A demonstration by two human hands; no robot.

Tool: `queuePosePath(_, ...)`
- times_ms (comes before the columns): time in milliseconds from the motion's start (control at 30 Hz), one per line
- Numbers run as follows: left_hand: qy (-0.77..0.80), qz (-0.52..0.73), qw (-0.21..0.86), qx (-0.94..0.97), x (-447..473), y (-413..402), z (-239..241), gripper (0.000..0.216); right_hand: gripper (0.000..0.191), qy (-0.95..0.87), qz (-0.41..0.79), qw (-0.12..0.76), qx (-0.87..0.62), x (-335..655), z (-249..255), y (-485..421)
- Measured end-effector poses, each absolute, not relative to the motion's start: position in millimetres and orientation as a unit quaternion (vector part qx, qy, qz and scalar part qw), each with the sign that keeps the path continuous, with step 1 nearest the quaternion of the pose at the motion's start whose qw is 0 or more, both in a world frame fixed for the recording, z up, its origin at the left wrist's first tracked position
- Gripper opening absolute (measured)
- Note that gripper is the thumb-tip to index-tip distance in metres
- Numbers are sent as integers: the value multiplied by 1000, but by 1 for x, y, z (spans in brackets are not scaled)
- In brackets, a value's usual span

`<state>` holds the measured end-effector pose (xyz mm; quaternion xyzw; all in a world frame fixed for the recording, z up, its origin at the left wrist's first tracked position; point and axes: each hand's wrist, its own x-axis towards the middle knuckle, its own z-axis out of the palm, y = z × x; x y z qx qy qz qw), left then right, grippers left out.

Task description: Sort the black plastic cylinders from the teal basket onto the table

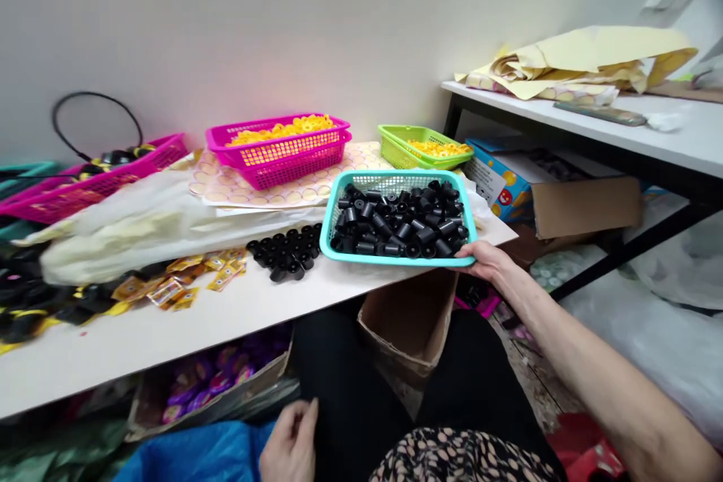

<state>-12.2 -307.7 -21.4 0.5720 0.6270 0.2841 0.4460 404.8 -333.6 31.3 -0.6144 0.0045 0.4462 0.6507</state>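
Your right hand point(486, 260) grips the near right corner of the teal basket point(361, 179) of black cylinders point(402, 220) on the table point(169, 331); your left hand point(291, 443) rests low, seemingly holding nothing.

At frame centre the basket of cylinders point(389, 259) sits at the table point(169, 331) edge, the right hand point(486, 260) on its lower-right corner. Loose cylinders point(285, 250) lie just left of it; behind stand the left ring basket point(282, 160) and right ring basket point(402, 154).

Right hand point(486, 260) stretched forward (grip closed); left hand point(291, 443) low, fingers curled.
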Motion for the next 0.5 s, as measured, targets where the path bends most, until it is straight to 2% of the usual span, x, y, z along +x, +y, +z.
queuePosePath(67,578,356,462,570,20,-273,-10,33,18,2,437,651,-621,403,29,-333)
queuePosePath(167,517,482,507,493,72,-214,21,45,25,-6,413,657,-630,397,31,-346)
queuePosePath(233,466,517,575,431,98,-185,43,45,29,-19,401,664,-631,391,36,-360)
queuePosePath(367,331,428,745,389,105,-180,67,43,34,-46,399,672,-622,373,49,-403)
queuePosePath(500,337,372,760,413,70,-231,64,55,26,-36,426,659,-619,343,43,-465)
